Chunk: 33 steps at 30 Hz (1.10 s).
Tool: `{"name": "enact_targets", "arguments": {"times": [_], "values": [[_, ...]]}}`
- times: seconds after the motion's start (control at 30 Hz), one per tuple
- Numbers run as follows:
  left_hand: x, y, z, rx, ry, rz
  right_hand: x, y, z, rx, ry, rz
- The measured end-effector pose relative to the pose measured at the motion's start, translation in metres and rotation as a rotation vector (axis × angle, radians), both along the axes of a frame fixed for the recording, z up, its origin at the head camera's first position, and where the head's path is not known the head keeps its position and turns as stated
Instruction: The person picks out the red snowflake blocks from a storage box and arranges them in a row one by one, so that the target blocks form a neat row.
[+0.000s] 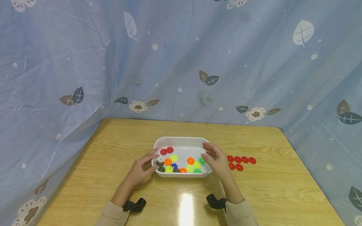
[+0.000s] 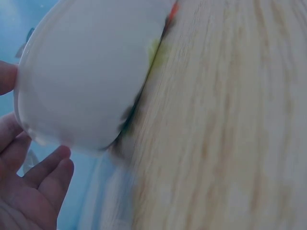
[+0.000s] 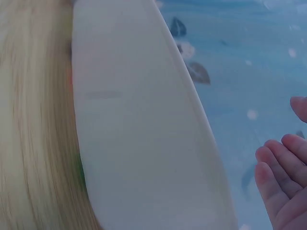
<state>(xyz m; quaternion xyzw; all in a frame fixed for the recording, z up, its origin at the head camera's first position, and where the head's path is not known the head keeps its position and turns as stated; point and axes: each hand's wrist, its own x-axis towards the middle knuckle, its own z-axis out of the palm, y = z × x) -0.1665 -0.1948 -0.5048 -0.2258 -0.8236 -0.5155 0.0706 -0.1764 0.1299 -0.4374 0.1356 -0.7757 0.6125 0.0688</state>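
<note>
A white plastic tray (image 1: 183, 175) sits on the wooden table and holds several notched plastic discs (image 1: 190, 161) in orange, yellow, green, red, blue, brown and white. My left hand (image 1: 139, 171) is at the tray's left end, its spread fingers touching the rim. In the left wrist view the thumb (image 2: 6, 76) meets the tray edge and the fingers lie loosely extended. My right hand (image 1: 219, 161) reaches over the right end with fingers relaxed and holding nothing. In the right wrist view its fingers (image 3: 283, 177) appear apart from the tray wall (image 3: 144, 115).
Several red discs (image 1: 237, 159) lie in two rows on the table, right of the tray. The wooden table (image 1: 127, 135) backs onto a blue leaf-patterned curtain (image 1: 175, 56). Black wrist mounts (image 1: 216, 201) are strapped on both arms.
</note>
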Motion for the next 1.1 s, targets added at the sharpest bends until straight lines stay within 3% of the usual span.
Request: {"name": "enact_targets", "arguments": {"times": [0.17, 0.3, 0.4, 0.53, 0.6, 0.87, 1.1], "values": [[-0.001, 0.0, -0.001, 0.003, 0.007, 0.004, -0.004, -0.022, 0.0, -0.008, 0.039, 0.094], [-0.001, 0.0, -0.002, -0.005, 0.02, 0.006, -0.002, -0.043, 0.014, 0.013, -0.039, 0.121], [-0.001, 0.0, -0.002, 0.002, 0.006, 0.001, -0.008, -0.057, 0.011, 0.031, -0.078, 0.119], [-0.001, -0.001, -0.003, 0.004, 0.001, 0.0, -0.026, -0.072, -0.009, 0.013, -0.07, 0.147], [-0.001, -0.001, -0.003, 0.002, 0.002, 0.003, -0.03, -0.08, -0.008, 0.01, -0.085, 0.163], [0.0, -0.001, -0.002, 0.01, -0.006, -0.004, -0.047, -0.108, -0.008, 0.084, -0.18, 0.134], [0.0, 0.0, -0.003, 0.051, 0.008, -0.028, -0.06, -0.12, -0.017, 0.148, -0.257, 0.098]]}}
